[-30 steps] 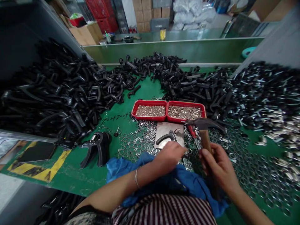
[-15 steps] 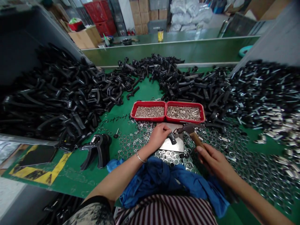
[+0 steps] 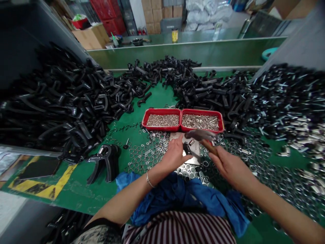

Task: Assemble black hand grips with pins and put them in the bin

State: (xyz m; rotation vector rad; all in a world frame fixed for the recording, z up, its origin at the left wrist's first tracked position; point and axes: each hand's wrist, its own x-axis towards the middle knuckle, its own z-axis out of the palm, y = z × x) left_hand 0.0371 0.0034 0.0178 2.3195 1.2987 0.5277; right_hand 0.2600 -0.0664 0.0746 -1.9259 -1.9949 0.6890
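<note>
My right hand (image 3: 230, 166) is wrapped round the wooden handle of a hammer (image 3: 209, 147). The hammer's head, blurred, hangs over the far part of a metal plate (image 3: 195, 160). On that plate lies a small black plastic part (image 3: 187, 148), with a small shiny metal piece (image 3: 192, 142) beyond it. My left hand (image 3: 175, 154) is beside the black part, thumb spread away from the fingers; I cannot tell whether it touches the part. Two red trays (image 3: 162, 128) stand just behind the plate, one with tiny metal pieces, the other with metal pins.
Metal rings (image 3: 142, 154) are scattered around the plate. Heaps of black plastic parts (image 3: 76, 98) lie left and behind; black-and-metal parts (image 3: 286, 98) are piled at right. A black spring clamp (image 3: 108, 162) stands at left. Blue cloth (image 3: 172, 200) lies along the near edge.
My left hand has let go of the black part and its thumb has spread out. The hammer in my right hand has turned, its head shifting slightly nearer the trays.
</note>
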